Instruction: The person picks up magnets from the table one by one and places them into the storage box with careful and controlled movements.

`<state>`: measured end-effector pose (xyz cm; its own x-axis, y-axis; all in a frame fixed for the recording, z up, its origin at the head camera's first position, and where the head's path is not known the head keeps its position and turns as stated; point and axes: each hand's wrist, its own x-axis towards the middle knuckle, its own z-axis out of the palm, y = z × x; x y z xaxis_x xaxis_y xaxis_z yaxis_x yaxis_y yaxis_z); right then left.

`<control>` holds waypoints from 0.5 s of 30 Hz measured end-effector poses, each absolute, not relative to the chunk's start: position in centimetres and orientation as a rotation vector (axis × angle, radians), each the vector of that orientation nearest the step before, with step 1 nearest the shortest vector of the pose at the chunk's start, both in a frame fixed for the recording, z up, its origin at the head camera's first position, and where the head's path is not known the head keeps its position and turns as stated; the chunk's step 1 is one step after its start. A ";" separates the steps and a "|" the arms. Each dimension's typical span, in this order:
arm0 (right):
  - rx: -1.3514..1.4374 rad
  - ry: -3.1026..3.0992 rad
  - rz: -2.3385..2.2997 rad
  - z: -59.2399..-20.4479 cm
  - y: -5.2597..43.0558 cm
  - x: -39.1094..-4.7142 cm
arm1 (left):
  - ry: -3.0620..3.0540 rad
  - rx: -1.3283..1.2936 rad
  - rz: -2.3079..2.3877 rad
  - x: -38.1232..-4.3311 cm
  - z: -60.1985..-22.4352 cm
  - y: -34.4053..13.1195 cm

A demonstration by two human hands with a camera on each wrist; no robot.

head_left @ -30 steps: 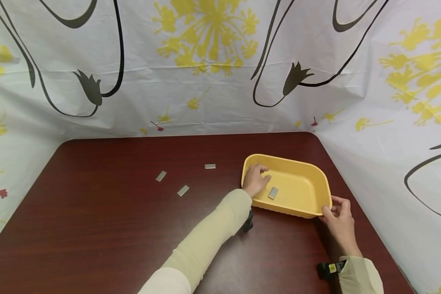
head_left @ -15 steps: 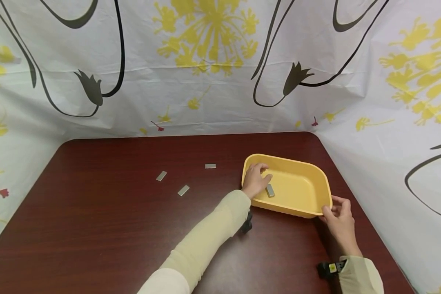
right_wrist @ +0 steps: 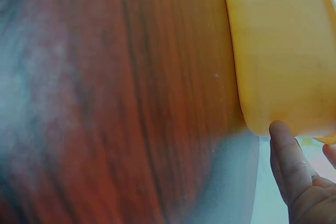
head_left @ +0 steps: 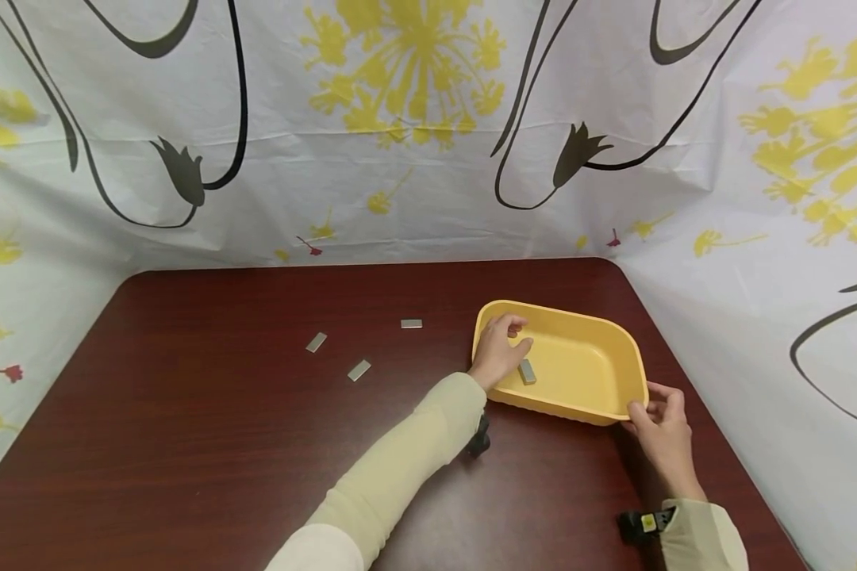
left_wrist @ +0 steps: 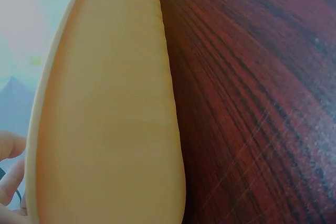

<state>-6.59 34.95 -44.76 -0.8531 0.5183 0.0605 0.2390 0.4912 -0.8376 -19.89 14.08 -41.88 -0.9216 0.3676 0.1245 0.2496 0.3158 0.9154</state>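
A yellow plastic tray stands near the table's right side. Over its left end my left hand reaches past the rim, fingers loosely bent and thumb apart from them. Just below that thumb, a small flat metallic block lies in the tray. My right hand pinches the tray's front right corner, thumb at the rim and fingers against the outside. In the left wrist view the tray's outer wall hides most of the left hand. A finger of the right hand touches the tray wall in the right wrist view.
Several similar blocks lie on the dark red wooden table: one block toward the back, another block farther left, and a third block nearer the front. A patterned white cloth hangs around the table's back and sides.
In the tray, the metallic block has turned and shifted slightly left, closer to my left thumb. Both hands and the tray have stayed almost in place.
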 end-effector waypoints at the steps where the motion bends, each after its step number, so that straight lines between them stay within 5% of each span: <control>1: -0.644 -2.432 1.300 -44.7 34.9 -6.6 | 2.458 0.590 1.682 -19.8 -41.9 14.0; 15: -0.646 -2.438 1.284 -44.7 34.9 -6.7 | 2.464 0.673 1.702 -18.8 -41.2 12.5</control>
<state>-6.68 34.89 -44.69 -0.8502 0.5228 0.0622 0.2444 0.4966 -0.8329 -18.78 12.50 -41.22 -0.9014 0.3915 0.1848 0.3115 0.2901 0.9049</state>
